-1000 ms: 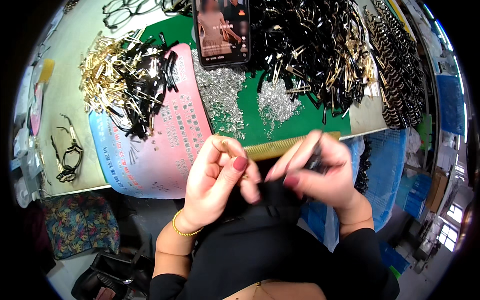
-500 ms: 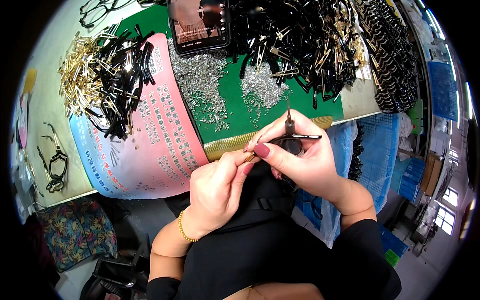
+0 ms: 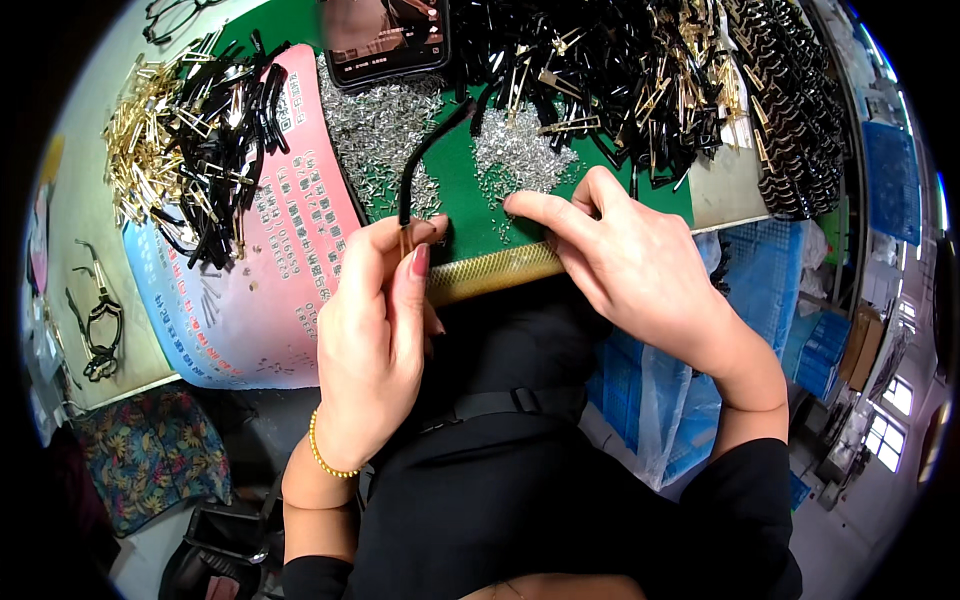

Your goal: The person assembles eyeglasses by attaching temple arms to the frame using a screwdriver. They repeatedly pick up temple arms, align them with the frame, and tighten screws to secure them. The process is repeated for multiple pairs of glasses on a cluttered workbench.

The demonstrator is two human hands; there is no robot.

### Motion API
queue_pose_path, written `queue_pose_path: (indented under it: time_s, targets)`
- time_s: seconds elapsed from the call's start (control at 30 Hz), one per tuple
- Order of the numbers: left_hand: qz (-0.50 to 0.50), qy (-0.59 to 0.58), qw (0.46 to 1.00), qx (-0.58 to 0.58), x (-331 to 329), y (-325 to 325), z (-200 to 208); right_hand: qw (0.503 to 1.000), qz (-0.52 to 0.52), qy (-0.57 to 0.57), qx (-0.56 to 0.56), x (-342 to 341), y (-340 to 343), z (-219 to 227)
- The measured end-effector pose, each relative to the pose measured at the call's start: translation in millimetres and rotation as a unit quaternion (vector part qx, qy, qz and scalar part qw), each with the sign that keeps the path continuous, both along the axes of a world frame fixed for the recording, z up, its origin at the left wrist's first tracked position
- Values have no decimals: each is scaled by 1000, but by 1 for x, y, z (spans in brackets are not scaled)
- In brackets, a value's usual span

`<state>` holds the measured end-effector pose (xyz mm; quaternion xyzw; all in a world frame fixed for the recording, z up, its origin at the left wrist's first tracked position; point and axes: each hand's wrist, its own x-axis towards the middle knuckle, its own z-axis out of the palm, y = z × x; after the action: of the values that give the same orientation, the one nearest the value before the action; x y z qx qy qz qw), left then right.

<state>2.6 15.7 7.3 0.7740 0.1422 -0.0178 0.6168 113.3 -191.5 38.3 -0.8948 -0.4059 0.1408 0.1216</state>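
Observation:
My left hand (image 3: 372, 345) pinches a black eyeglass temple (image 3: 412, 165) by its lower end between thumb and fingers. The temple stands up from the grip and its curved tip leans right. My right hand (image 3: 650, 260) reaches over the green mat's near edge, index finger stretched to the near side of a heap of tiny silver parts (image 3: 520, 150). Its other fingers are bent and partly hidden, with no tool showing. Left of that heap lies a spread of longer silver screw-like pieces (image 3: 375, 140).
Black and gold temples (image 3: 190, 140) are piled on a pink-blue printed sheet (image 3: 270, 310). A larger pile of black temples (image 3: 640, 80) fills the back right. A phone (image 3: 385, 40) stands at the back. Gold mesh trim (image 3: 490, 275) edges the table. Glasses frames (image 3: 103, 320) lie far left.
My hands have moved apart. The left now holds the temple upright, farther left. The right has left the work and stretched to the silver heap; the screwdriver it held no longer shows.

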Motion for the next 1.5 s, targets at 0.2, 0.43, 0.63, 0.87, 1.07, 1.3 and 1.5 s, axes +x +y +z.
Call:
queue_pose_path:
  time_s: [0.2, 0.43, 0.63, 0.87, 1.07, 1.3, 1.5]
  targets:
    - [-16, 6, 990, -143, 9, -9, -6, 1000, 17, 1, -3, 3, 2, -1]
    - [-13, 23, 989, -144, -6, -5, -2, 999, 33, -4, -16, 5, 4, -1]
    - [33, 36, 995, -86, -11, 7, -9, 997, 39, 61, -36, 9, 12, 5]
    - [39, -1, 998, -44, -9, 4, -11, 750, -154, 637, 91, 6, 41, 31]
    - [40, -28, 999, 18, -10, 0, -17, 725, -175, 659, 103, 9, 46, 30]
    - [9, -283, 895, 344, -8, 1, -43, 612, -280, 727, 137, 6, 42, 35]
    - [5, -206, 933, 294, -18, 23, -18, 964, 11, 254, 83, -13, 54, 30]
